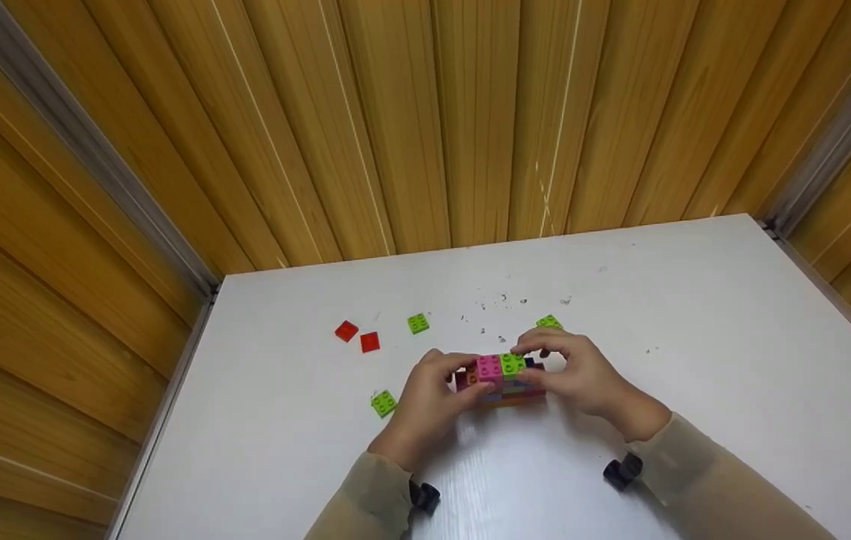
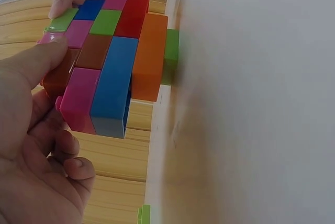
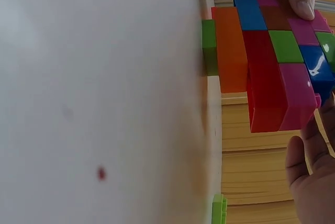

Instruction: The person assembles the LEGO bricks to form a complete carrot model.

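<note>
okay, both sleeved forearms [image 1: 365, 495] slant up from the bottom of my head view, angled inward, so the hands face each other across the brick stack [image 1: 500, 382]. it stands upright near the middle of the white table [image 1: 283, 465], its narrow lime base block [image 2: 171, 56] down at the tabletop and its wider courses above.

on the left hand [image 1: 433, 394], i see thumb and forefinger parted just enough to take the left end of the stack between them: the thumb lies against the near face, over a brown brick [image 2: 60, 76], while the forefinger reaches along the far side. my left wrist camera shows the lower fingers curled loosely toward the palm.

the right hand [image 1: 583, 371] arches over the other end, thumb and forefinger bowed toward each other with only a small gap, pinching the lime top brick [image 1: 513, 364], which sits right against the pink top brick [image 1: 489, 367]. its other fingers bend beside the stack in my right wrist camera; i can't tell whether all of them touch it.

around the hands i count loose pieces: a lime brick [image 1: 383, 403] just left of the left hand, a second lime brick [image 1: 418, 323] beyond it, two red bricks [image 1: 370, 342] farther left, and a third lime brick [image 1: 549, 322] just past the right fingers.
</note>
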Available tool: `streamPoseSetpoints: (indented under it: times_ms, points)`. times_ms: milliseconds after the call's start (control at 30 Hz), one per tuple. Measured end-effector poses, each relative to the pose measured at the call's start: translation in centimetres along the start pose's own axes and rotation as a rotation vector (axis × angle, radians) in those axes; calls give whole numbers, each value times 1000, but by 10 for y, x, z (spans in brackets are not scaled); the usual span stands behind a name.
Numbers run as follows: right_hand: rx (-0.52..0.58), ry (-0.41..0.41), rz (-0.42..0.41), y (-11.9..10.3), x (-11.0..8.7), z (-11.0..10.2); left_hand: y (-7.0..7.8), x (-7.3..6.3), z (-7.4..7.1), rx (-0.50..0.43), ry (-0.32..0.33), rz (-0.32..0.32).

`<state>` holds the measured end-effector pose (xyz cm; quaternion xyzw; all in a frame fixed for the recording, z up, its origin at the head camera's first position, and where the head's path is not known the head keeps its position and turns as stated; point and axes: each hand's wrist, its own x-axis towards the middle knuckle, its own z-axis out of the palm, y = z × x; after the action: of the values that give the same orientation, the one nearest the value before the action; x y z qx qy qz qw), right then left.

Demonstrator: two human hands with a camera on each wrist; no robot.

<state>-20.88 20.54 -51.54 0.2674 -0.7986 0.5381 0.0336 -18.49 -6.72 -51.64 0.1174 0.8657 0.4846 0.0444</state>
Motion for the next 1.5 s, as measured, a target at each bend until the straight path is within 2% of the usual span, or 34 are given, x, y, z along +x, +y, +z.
streamPoseSetpoints:
  times_ms: [300,633,867,1000,1167,1333,1500]
  points:
    - [-69,-10,10,-2,0,0,1,0,0,-12,-11,-9]
    - [0,-65,69,5,-1,-6,1,0,-1,-13,-23,-12]
    - [-126,-130,82,10,-3,-15,1,-1,-1,-25,-37,-61]
    - [-140,-140,98,11,-2,-16,2,-1,-5,-28,-46,-64]
    - [-132,-135,119,10,-2,-16,0,-4,-25,18,-34,-40]
    - [-130,-144,137,9,-4,-16,-14,-13,-58,62,23,-7]
    - [-132,-140,129,7,-2,-16,-28,-25,-88,110,83,-88]
